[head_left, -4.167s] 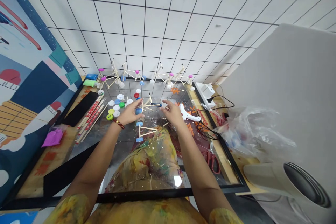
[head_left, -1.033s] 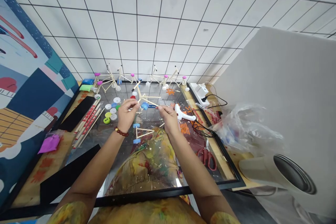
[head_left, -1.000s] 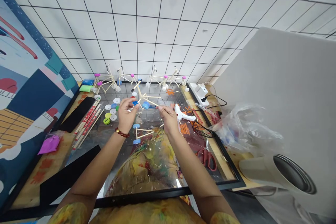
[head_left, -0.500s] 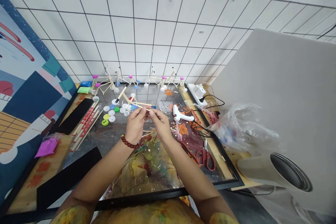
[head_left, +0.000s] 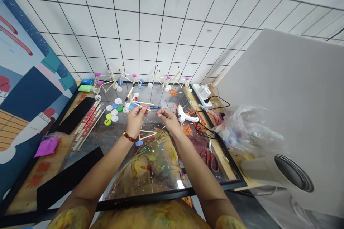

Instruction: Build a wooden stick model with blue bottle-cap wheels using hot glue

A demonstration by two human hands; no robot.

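Note:
My left hand [head_left: 136, 120] pinches a small frame of wooden sticks [head_left: 143, 103] with a black-tipped stick [head_left: 129, 92] rising at its far left end. Light blue caps on that frame show partly behind my fingers. My right hand [head_left: 168, 120] is off to the right, thumb and fingertips pressed together; whatever might be in the pinch is too small to make out. Beyond the gap between my hands lies a blue utility knife [head_left: 155, 107]. Below my left hand a second stick frame [head_left: 147, 136] rests on the glass, one blue cap wheel [head_left: 139, 143] showing.
A white glue gun [head_left: 186, 115] and red-handled scissors [head_left: 209, 159] lie at right. Loose bottle caps [head_left: 114, 112] and a bundle of sticks [head_left: 90, 125] are at left. Several stick models [head_left: 161, 78] line the wall. A power strip [head_left: 203, 94] stands at back right.
Both hands took hold of the stick frame and lifted it, turning it between them. Since half a second ago, my right hand has come away to the right; my left still grips the frame.

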